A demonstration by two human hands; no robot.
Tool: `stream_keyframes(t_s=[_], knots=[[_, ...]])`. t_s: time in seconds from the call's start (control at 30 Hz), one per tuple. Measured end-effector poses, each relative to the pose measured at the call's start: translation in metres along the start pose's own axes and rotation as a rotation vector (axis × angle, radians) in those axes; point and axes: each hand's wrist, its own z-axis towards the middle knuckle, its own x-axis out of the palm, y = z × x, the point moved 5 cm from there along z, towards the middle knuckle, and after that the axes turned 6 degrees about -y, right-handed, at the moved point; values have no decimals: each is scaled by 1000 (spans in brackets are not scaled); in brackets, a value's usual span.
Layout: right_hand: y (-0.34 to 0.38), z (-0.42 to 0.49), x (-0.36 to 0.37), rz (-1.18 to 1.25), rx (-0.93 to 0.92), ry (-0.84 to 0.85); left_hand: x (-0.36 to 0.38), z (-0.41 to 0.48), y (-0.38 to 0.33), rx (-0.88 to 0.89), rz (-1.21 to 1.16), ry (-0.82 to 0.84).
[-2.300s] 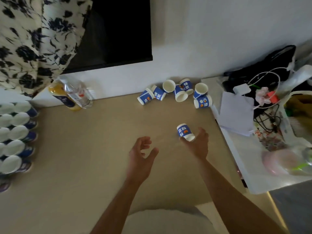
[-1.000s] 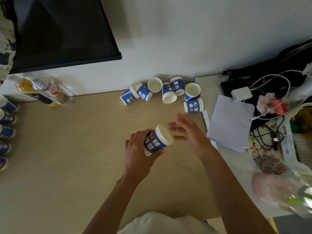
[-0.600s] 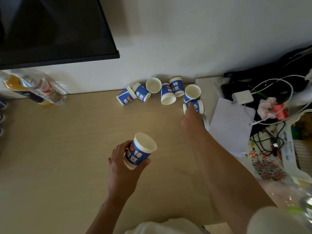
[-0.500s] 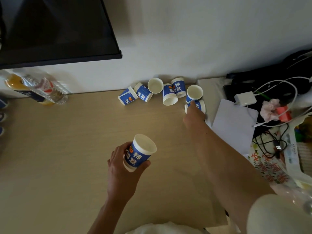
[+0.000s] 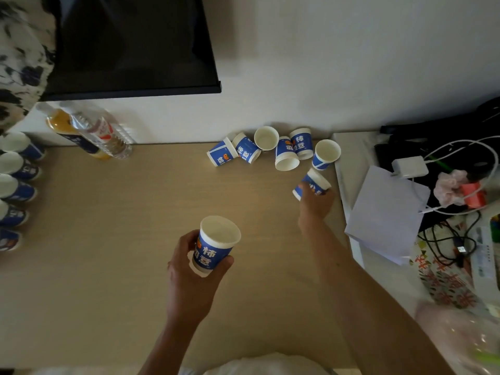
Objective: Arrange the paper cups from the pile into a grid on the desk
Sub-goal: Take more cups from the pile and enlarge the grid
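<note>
Smooth beige desk (image 5: 108,239): left fingers (image 5: 226,262) wrap a tapered paper cup (image 5: 213,250), right fingers (image 5: 306,189) grip a tilted cup (image 5: 317,180).

On my feed, a black flat screen (image 5: 130,44) sits against the white wall (image 5: 324,63), with a black-and-white floral curtain (image 5: 19,58) at its left edge. Below the screen two plastic bottles touch each other: one holding orange liquid (image 5: 62,125) and one clear with a red-and-white label (image 5: 105,136). At the right I make out a white side table (image 5: 342,163). It carries a white sheet of paper (image 5: 387,212), a white square charger (image 5: 410,167) with a looping white cable (image 5: 460,143), a crumpled pink cloth (image 5: 450,186) and a tangled black cable (image 5: 461,249). A black bag (image 5: 446,131) lies at the back.
</note>
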Motion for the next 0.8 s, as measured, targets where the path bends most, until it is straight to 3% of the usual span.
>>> stream_keyframes(t_s=[0.07,0.23,0.53,0.8], knots=[[-2,-18,-7,-155,-255,95,-8,-1,3,-28,1,-25],[-14,-71,-28,-197,-532,256,-30,-12,15,-93,-17,-77],[-29,-203,-29,-144,-643,512,-99,-32,49,-72,-107,-178],[-75,-327,-24,-200,-655,685,-207,-61,102,-137,-160,-300]])
